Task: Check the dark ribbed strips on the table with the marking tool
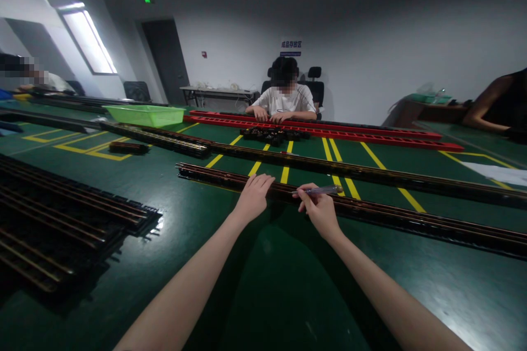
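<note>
A long black strip of track with thin coppery rails (pixel 391 218) runs across the table in front of me. My left hand (pixel 254 196) lies over this strip near its left end, fingers close together and curled over its far side. In my right hand (pixel 320 209) is a slim screwdriver with a translucent handle (pixel 323 190), pinched between thumb and fingers. Its shaft points left, low over the strip; whether the tip touches it I cannot tell. Both hands are close together, with a short stretch of strip between them.
Behind lies a parallel strip (pixel 354 167). Several strips (pixel 61 214) are stacked at left. Farther off are a green basket (pixel 146 115), a short dark piece (pixel 129 147), a pile of dark parts (pixel 269 135) and red slotted rails (pixel 370 137). A person (pixel 286 96) sits opposite.
</note>
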{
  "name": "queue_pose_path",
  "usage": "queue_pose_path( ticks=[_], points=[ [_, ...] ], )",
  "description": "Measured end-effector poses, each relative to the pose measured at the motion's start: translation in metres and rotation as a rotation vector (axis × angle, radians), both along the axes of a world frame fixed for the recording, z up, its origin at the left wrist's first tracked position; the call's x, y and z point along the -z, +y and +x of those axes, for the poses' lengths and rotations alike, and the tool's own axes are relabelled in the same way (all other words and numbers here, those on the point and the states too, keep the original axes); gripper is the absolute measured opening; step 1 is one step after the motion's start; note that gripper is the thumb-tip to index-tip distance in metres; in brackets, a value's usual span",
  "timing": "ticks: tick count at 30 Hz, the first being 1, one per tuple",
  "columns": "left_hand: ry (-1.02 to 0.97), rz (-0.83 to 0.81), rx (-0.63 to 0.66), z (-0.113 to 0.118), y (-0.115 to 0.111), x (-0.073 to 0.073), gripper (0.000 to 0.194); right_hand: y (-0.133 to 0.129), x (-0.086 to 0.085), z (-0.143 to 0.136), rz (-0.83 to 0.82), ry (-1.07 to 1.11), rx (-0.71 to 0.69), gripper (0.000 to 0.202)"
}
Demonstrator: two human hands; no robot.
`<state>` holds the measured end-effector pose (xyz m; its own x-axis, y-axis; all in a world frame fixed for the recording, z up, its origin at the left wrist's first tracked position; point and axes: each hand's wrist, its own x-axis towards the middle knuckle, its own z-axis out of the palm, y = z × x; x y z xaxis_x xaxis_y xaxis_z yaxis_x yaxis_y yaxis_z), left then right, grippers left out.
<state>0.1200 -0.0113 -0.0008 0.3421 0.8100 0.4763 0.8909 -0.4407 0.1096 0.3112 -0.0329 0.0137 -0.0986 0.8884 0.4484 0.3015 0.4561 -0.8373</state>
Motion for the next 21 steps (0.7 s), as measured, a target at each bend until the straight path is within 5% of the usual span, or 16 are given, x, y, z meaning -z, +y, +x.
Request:
queue_pose_path(
  ticks=[11, 21],
  points=[
    [-0.067, -0.02, 0.026, -0.0017, 0.0013, -0.0015, 0.044, 0.0008, 0.003, 0.0024, 0.035, 0.037, 0.099, 0.034],
    [-0.064, -0.017, -0.005, 0.0013, -0.0017, -0.0067, 0.035, 0.0017, 0.005, 0.0023, 0.026, 0.016, 0.044, 0.034]
  ],
)
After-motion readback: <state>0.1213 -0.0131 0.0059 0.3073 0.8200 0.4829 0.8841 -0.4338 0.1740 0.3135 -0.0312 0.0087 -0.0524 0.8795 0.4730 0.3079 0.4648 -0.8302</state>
